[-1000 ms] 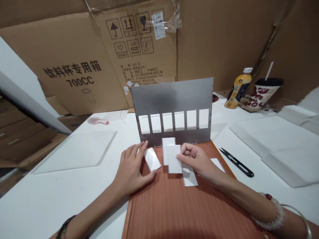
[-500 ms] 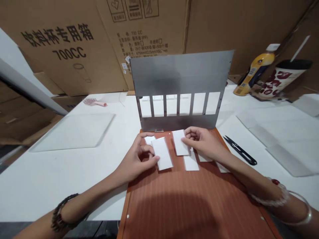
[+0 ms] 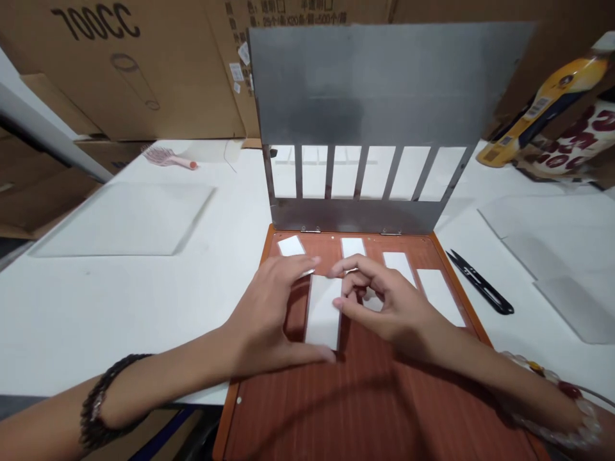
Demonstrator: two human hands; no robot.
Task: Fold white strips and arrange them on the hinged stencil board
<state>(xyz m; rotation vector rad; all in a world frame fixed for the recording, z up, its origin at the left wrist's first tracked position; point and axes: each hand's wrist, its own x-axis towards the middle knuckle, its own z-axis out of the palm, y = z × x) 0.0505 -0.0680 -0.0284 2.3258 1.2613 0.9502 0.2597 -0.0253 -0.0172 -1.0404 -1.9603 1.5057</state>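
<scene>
A white rectangular card [image 3: 321,314] is held just above a reddish-brown wood-grain board [image 3: 307,403]. My left hand [image 3: 276,314] spans the card from the left, its thumb along the bottom edge and fingers by the top edge. From the other side, my right hand [image 3: 372,291] pinches the card's right edge between thumb and fingers. More white cards lie on the board: a tilted card [image 3: 291,245] at upper left, an upper middle card [image 3: 353,246], and two slanted cards [image 3: 400,267] [image 3: 444,298] at right. My right hand partly hides another.
A grey metal plate [image 3: 379,89] with a row of rectangular openings stands hinged at the board's back edge. Black thread snips [image 3: 480,282] lie right of it. Clear sheets [image 3: 125,218], a pink hairbrush [image 3: 168,157], a yellow bottle [image 3: 542,96] and cardboard boxes [image 3: 182,83] surround the work.
Earlier each hand held a separate card; now both are at one card, nearer me. Several cards lie spread on the board around it. The view has tilted down and moved closer.
</scene>
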